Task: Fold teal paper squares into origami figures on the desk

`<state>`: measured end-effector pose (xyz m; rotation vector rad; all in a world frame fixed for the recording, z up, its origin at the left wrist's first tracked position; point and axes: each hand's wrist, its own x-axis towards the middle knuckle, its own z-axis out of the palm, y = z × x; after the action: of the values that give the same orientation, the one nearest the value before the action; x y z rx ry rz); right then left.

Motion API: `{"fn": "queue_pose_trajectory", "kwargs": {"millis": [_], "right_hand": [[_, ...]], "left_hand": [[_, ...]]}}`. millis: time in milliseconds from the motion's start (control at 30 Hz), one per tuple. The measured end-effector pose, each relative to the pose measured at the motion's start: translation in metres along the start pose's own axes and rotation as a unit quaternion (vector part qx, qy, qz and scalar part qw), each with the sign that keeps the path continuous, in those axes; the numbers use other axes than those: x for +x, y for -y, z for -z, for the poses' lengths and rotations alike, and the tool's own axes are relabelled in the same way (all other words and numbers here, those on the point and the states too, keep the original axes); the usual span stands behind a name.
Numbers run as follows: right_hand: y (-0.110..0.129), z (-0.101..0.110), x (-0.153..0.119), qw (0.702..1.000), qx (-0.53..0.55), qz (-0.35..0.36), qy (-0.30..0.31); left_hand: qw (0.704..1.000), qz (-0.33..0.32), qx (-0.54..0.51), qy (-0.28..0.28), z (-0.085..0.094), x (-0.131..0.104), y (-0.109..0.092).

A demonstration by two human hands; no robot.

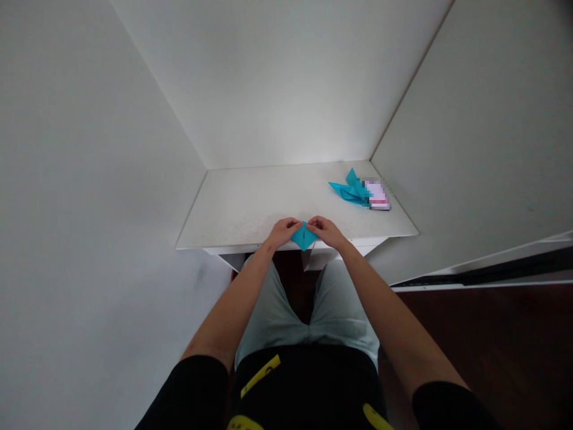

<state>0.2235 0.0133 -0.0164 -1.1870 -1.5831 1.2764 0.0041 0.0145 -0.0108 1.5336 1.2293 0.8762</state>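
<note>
A small folded piece of blue paper (pixel 304 237), diamond-shaped with a slit down its middle, is held at the front edge of the white table (pixel 259 203). My left hand (pixel 285 231) pinches its upper left side. On its upper right side, my right hand (pixel 325 230) grips it with fingers closed. Another blue folded paper shape (pixel 352 190) with pointed ends lies at the back right of the table, touching or overlapping a pixelated flat pinkish-white object (pixel 378 194).
White walls (pixel 286 89) stand behind the table and on both sides. My legs (pixel 268 310) are below the front edge. Dark floor (pixel 492 334) shows at the lower right.
</note>
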Motion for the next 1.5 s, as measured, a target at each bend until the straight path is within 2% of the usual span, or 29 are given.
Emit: {"fn": "queue_pose_trajectory", "kwargs": {"millis": [133, 433, 533, 700, 833, 933, 1033, 1100, 1167, 1233, 1400, 1500], "right_hand": [[0.001, 0.001, 0.001, 1.000, 0.019, -0.005, -0.022], [-0.003, 0.012, 0.005, 0.981, 0.064, 0.018, -0.183], [-0.009, 0.018, 0.003, 0.967, 0.102, 0.044, -0.231], [-0.015, 0.022, 0.002, 0.959, 0.117, 0.074, -0.246], [-0.012, 0.021, 0.000, 0.963, 0.126, 0.064, -0.230], [-0.008, 0.020, -0.002, 0.968, 0.128, 0.063, -0.207], [-0.003, 0.018, -0.004, 0.975, 0.101, 0.065, -0.186], [-0.001, 0.018, -0.006, 0.978, 0.078, 0.068, -0.180], [0.000, 0.018, -0.007, 0.979, 0.065, 0.073, -0.179], [0.000, 0.018, -0.008, 0.978, 0.064, 0.075, -0.182], [-0.001, 0.018, -0.008, 0.974, 0.077, 0.071, -0.200], [0.000, 0.016, -0.009, 0.981, 0.086, 0.070, -0.158]], "left_hand": [[0.999, 0.008, -0.018, -0.026, 0.000, 0.001, -0.003], [0.972, 0.020, -0.178, -0.150, 0.015, 0.001, 0.000], [0.960, -0.007, -0.212, -0.182, 0.017, 0.000, 0.005], [0.960, -0.032, -0.194, -0.200, 0.014, -0.002, 0.012], [0.965, -0.017, -0.176, -0.193, 0.022, -0.008, 0.007], [0.978, -0.072, -0.071, -0.182, 0.033, -0.015, -0.007], [0.975, -0.133, 0.143, -0.106, 0.037, -0.019, -0.028], [0.958, -0.132, 0.253, -0.038, 0.032, -0.016, -0.038], [0.946, -0.117, 0.303, 0.017, 0.024, -0.010, -0.044], [0.946, -0.092, 0.308, 0.042, 0.017, -0.004, -0.045], [0.972, -0.049, 0.229, 0.020, 0.016, 0.005, -0.044], [0.973, -0.061, 0.220, 0.036, 0.019, 0.004, -0.049]]}}
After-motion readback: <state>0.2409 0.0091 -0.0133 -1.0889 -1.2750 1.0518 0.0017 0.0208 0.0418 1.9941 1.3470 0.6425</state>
